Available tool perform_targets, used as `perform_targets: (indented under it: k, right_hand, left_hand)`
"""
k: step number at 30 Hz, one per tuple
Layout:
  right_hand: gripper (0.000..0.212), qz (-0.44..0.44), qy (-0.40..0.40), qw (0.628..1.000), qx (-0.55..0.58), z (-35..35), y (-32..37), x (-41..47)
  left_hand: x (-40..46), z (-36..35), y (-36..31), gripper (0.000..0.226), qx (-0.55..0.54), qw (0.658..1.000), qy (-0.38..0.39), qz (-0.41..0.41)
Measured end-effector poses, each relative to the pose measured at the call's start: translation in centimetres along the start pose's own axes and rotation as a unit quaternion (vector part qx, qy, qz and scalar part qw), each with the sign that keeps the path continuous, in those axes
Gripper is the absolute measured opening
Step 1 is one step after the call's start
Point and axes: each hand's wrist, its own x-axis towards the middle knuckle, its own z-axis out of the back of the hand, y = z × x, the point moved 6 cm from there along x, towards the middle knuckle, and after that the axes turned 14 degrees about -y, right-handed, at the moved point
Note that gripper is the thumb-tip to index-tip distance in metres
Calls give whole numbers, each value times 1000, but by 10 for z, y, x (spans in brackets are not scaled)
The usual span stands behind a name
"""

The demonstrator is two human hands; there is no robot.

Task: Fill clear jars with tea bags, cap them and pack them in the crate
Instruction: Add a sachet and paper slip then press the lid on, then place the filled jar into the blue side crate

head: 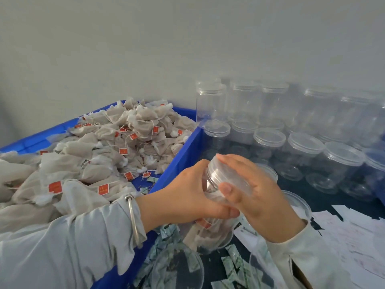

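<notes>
One filled jar (210, 228) — left hand (187, 197) grips it, right hand (254, 190) clasps one lid (227, 176).

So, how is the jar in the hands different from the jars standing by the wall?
The held jar contains tea bags; the jars by the wall look empty. The held jar is tilted, gripped by the left hand, with the right hand on its lid; the wall jars stand upright, untouched. Both are clear plastic with clear lids.
</notes>
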Motion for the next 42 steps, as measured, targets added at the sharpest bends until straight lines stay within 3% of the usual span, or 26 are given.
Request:
perform_targets:
  k: [8,13,16,19,21,23,25,28,30,33,35,39,40,42]
  right_hand:
    - [42,7,63,997,48,2,-9,-3]
    - [50,-10,116,990,81,2,-9,-6]
    - [46,-33,25,999,16,0,-12,-6]
    - [61,-50,-81,989,-110,-12,-11,-10]
    - [78,-79,-110,984,-120,-19,-9,-14]
    - [78,-108,-115,985,-73,-20,-10,-14]
    - [73,-139,-77,987,-6,-16,-14,-12]
    - [50,-144,24,986,80,-1,-13,-8]
    - [67,-107,65,988,95,15,-12,-8]
    - [81,-36,93,993,58,25,-8,-9]
    - [83,-26,82,994,68,23,-7,-10]
    - [75,-34,3,997,65,17,-10,-7]
    - [67,-25,-12,998,61,17,-9,-7]
    - [61,-2,1,997,78,15,-5,-7]
  left_hand:
    - [-2,-9,-5,65,-32,998,45,8]
    - [-2,-10,-4,64,-39,998,59,0]
    - [3,-6,-1,61,17,1000,0,-9]
    - [6,-1,0,72,151,985,-62,-50]
    - [5,-2,-2,82,213,970,-65,-93]
    - [4,-2,-3,84,233,962,-76,-120]
    - [3,1,-2,82,209,968,-90,-105]
    - [4,8,-1,82,92,992,-78,-43]
    - [3,3,-6,80,-20,999,-12,-30]
    - [-5,-12,-24,60,-141,983,103,-62]
    - [-8,-14,-29,52,-152,979,117,-74]
    - [-4,-2,-17,67,-29,997,5,-72]
    - [-2,-1,-15,69,-24,997,14,-68]
    - [0,-6,-13,64,-73,989,110,-59]
